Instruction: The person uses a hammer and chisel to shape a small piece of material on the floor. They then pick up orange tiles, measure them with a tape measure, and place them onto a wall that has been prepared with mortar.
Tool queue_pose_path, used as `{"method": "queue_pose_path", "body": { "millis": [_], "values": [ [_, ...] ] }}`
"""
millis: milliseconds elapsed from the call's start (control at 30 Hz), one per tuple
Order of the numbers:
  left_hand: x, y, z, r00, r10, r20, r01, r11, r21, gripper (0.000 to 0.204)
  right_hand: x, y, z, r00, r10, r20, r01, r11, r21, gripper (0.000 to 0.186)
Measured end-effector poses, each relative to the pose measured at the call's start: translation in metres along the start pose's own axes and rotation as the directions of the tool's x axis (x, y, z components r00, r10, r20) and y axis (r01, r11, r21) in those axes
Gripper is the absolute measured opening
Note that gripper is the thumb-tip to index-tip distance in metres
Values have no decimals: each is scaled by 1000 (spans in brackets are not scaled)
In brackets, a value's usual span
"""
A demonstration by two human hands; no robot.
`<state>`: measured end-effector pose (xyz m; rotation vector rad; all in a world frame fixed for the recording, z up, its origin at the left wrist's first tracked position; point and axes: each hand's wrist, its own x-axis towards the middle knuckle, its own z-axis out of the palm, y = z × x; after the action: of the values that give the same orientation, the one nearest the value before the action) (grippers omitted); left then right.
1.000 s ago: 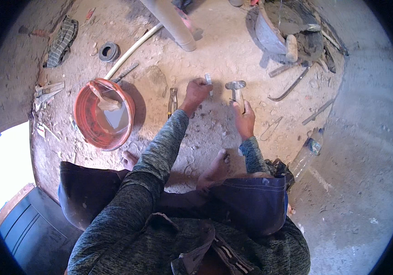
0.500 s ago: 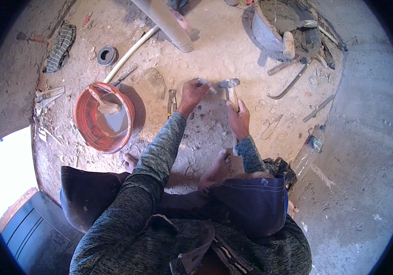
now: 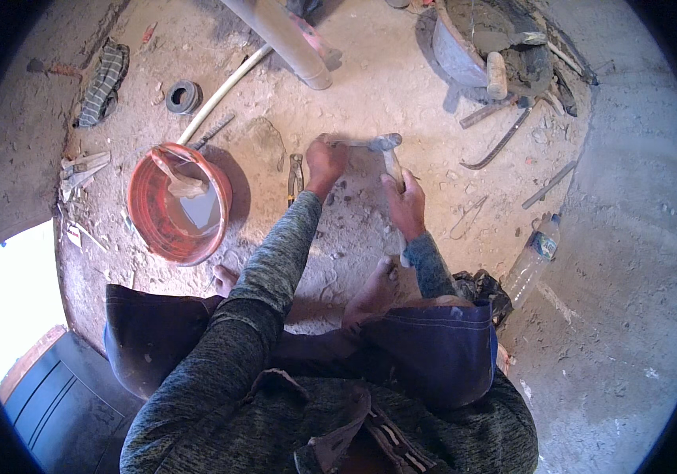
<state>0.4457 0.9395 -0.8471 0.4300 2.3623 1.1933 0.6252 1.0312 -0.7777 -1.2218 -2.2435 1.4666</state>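
My right hand (image 3: 407,205) is wrapped round the handle of a hammer (image 3: 393,164), whose grey metal head points away from me. My left hand (image 3: 327,164) is closed on a thin, greyish strip (image 3: 358,144) that reaches toward the hammer head; its exact kind is too small and blurred to tell. The strip's far end meets or lies just beside the head; I cannot tell whether they touch. A pair of pliers (image 3: 296,178) with yellowish handles lies on the dirt just left of my left hand.
An orange-red bucket (image 3: 139,197) with greyish liquid and a brush stands at left. A grey pipe (image 3: 283,39), a pale rod (image 3: 228,88) and a tape roll (image 3: 183,97) lie beyond. Upper right holds a mortar basin (image 3: 457,51); a plastic bottle (image 3: 529,257) lies at right.
The hammer head has shifted slightly left and nearer the strip. My left hand has moved a little left, and the strip now lies more level, pointing at the hammer head.
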Motion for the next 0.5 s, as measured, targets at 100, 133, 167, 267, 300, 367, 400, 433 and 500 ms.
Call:
{"method": "queue_pose_path", "body": {
  "millis": [100,133,167,267,300,367,400,433,500],
  "values": [
    [1,-1,-6,997,-59,-41,64,990,126,30,5,-6,6,999,-34,25,35,998,-46,46],
    [0,-2,-6,998,-35,-60,43,989,142,31,6,-7,7,999,-46,28,47,997,-61,47],
    [-1,-2,-7,997,-10,-79,22,987,158,31,7,-7,9,998,-57,31,59,995,-76,49],
    [-1,1,-10,994,-105,-18,107,976,190,35,11,-10,13,997,-55,45,58,996,-67,52],
    [-2,3,-11,993,-116,-29,120,975,188,36,11,-11,14,996,-76,48,80,993,-89,53],
    [-7,9,-14,989,-138,-51,146,972,185,37,12,-15,15,992,-116,55,123,984,-132,54],
    [-8,8,-15,991,-129,-44,135,971,197,38,13,-14,16,991,-117,63,126,979,-160,54],
    [-9,9,-17,992,-118,-35,123,970,208,39,14,-11,18,991,-119,69,130,973,-190,54],
    [-11,11,-19,994,-112,1,108,960,259,42,15,-6,19,989,-122,81,139,955,-261,53]
  ]
}}
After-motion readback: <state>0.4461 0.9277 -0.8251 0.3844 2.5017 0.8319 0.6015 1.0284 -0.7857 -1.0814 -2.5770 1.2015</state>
